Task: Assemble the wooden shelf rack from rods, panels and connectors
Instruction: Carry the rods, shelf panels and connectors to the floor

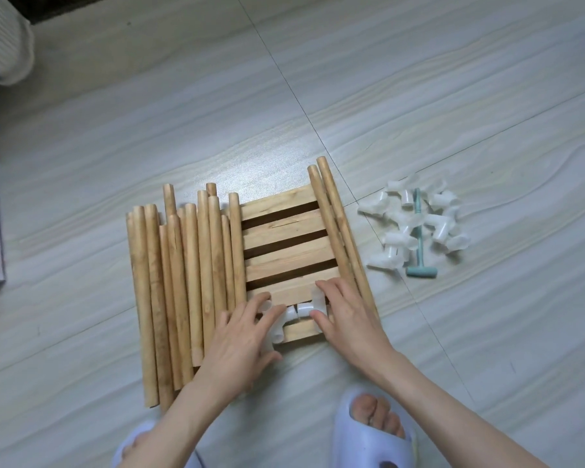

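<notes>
On the pale tiled floor (352,96) lay loose rods (183,282), a slatted panel (284,238) and a heap of connectors (416,224) beside a small mallet (418,251). Left hand (240,342) and right hand (348,312) each gripped a white connector over the panel's near edge. Assembly seemed barely begun, with nothing visibly joined.
</notes>
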